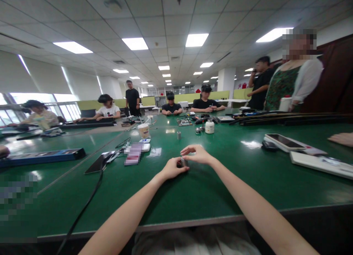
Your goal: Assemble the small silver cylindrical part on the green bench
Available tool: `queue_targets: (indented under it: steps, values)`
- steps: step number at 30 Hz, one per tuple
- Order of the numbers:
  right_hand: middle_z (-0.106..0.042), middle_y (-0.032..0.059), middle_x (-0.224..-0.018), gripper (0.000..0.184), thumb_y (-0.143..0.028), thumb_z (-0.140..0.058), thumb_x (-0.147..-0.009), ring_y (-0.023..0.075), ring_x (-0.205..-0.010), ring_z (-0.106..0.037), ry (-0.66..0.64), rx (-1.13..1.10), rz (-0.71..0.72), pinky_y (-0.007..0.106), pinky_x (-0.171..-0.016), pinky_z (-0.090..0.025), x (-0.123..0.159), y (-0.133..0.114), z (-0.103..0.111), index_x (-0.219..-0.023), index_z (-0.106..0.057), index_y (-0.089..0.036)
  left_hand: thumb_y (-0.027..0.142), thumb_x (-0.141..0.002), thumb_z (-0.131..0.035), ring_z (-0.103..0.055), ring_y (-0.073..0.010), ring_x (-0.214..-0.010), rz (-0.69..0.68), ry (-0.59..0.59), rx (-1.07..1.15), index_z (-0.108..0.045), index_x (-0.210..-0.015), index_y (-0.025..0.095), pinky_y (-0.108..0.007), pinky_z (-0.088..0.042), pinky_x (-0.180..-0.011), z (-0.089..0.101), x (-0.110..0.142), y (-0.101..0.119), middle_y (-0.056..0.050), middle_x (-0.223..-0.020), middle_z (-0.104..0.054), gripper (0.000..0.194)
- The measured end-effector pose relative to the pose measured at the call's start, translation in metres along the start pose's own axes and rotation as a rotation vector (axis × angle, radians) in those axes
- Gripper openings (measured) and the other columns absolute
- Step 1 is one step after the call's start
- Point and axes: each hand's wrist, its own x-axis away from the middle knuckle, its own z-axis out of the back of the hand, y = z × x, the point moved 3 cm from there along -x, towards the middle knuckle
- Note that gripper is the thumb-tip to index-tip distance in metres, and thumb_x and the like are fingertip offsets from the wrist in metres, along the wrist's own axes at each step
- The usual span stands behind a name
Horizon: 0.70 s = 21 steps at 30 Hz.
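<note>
A small grey metal cylinder [184, 162] stands on the green table between my two hands. My left hand [172, 169] is closed around its near left side, thumb in front. Over the top of the cylinder bends my right hand [197, 154], its thumb and fingers closed at the upper end; the exact contact is partly hidden. Farther off, straight ahead, a second metal cylinder [179, 135] of like look stands upright. Beyond it to the right are a few small shiny metal pieces [198, 130] beside a white jar [209, 126].
Left of my hands lie a phone [134, 153], a dark flat device [97, 163] with a black cable [95, 196], and a paper cup [143, 130]. At right are a white-edged phone [284, 142] and a white slab [321, 164]. Several people sit or stand around the table.
</note>
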Motion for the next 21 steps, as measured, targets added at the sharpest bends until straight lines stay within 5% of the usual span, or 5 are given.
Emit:
queue_targets:
  steps: [6, 11, 16, 21]
  values:
    - [-0.074, 0.0080, -0.084, 0.025, -0.033, -0.073, -0.070, 0.0207, -0.081, -0.070, 0.084, -0.002, 0.017, 0.034, -0.078, -0.055, -0.004, 0.005, 0.000, -0.086, -0.071, -0.014, 0.041, -0.073, -0.069, -0.063, -0.0184, -0.077, -0.007, -0.003, 0.009, -0.067, -0.092, 0.013, -0.027, -0.047, -0.071, 0.000, 0.000, 0.002, -0.005, -0.086, -0.070, 0.034]
    - [-0.075, 0.0092, -0.084, 0.023, -0.028, -0.074, -0.068, 0.0207, -0.081, -0.071, 0.227, -0.002, -0.060, 0.034, -0.078, -0.056, -0.004, 0.042, 0.021, -0.085, -0.071, -0.014, 0.039, -0.073, -0.070, -0.063, -0.0189, -0.080, 0.008, 0.001, 0.001, -0.068, -0.092, 0.014, -0.027, -0.048, -0.074, 0.001, 0.002, 0.006, -0.006, -0.089, -0.070, 0.032]
    - [-0.075, 0.0067, -0.076, 0.016, -0.020, -0.076, -0.061, 0.0201, -0.074, -0.071, 0.157, 0.119, -0.208, 0.034, -0.078, -0.056, 0.005, 0.084, 0.031, -0.076, -0.072, -0.015, 0.039, -0.073, -0.069, -0.064, -0.0198, -0.083, 0.016, -0.012, 0.017, -0.068, -0.099, 0.014, -0.028, -0.048, -0.076, 0.001, 0.002, 0.006, -0.007, -0.094, -0.071, 0.036]
    - [-0.075, 0.0073, -0.080, 0.021, -0.020, -0.077, -0.060, 0.0204, -0.078, -0.071, 0.144, 0.100, -0.234, 0.033, -0.078, -0.056, 0.006, 0.095, 0.032, -0.080, -0.073, -0.016, 0.041, -0.072, -0.069, -0.064, -0.0206, -0.083, 0.020, -0.004, 0.008, -0.068, -0.102, 0.014, -0.029, -0.048, -0.075, 0.000, 0.002, 0.003, -0.007, -0.094, -0.071, 0.040]
